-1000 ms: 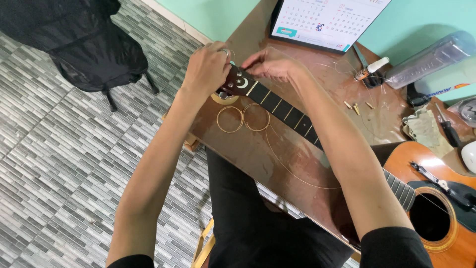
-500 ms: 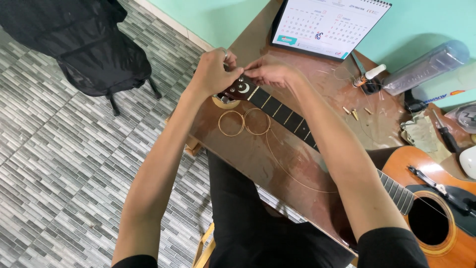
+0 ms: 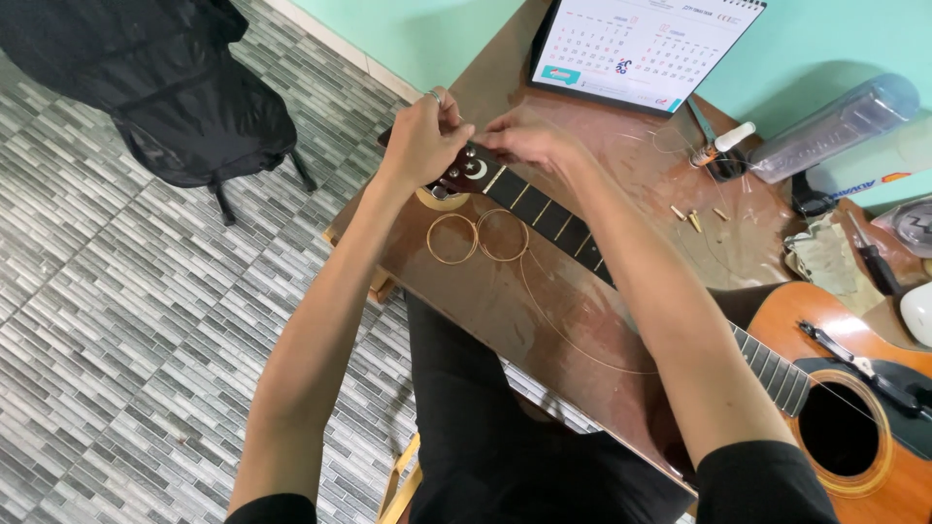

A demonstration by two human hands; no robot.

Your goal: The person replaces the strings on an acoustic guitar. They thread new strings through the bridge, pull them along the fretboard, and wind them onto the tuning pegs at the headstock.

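An acoustic guitar (image 3: 854,388) is laid across a brown wooden desk (image 3: 505,301), with its orange body at the lower right and its dark neck (image 3: 553,218) running up and to the left to the headstock (image 3: 473,172). Both hands are gathered at the headstock. The left hand (image 3: 422,146) is closed over the headstock's far end, its fingers curled down around it, and a ring is worn on one finger. The right hand (image 3: 524,141) is set just beside it on the neck side, its fingertips pinched narrowly together at the headstock; what exactly is gripped between them cannot be told, as it is too small to be seen. Two coiled strings (image 3: 478,236) are lying on the desk just below the headstock, touching each other, and a loose thin string (image 3: 573,335) is curved away from them across the desk toward the guitar body. A roll of tape (image 3: 442,197) is partly hidden under the left hand. Further back, a desk calendar (image 3: 641,44) is propped against the green wall. To its right, small pegs (image 3: 694,215) are scattered on the desk, with a small white-capped bottle (image 3: 723,144) and a clear plastic bottle (image 3: 835,126) lying beyond them. A black bag (image 3: 155,87) is resting on a chair on the grey tiled floor (image 3: 146,320) at the left.
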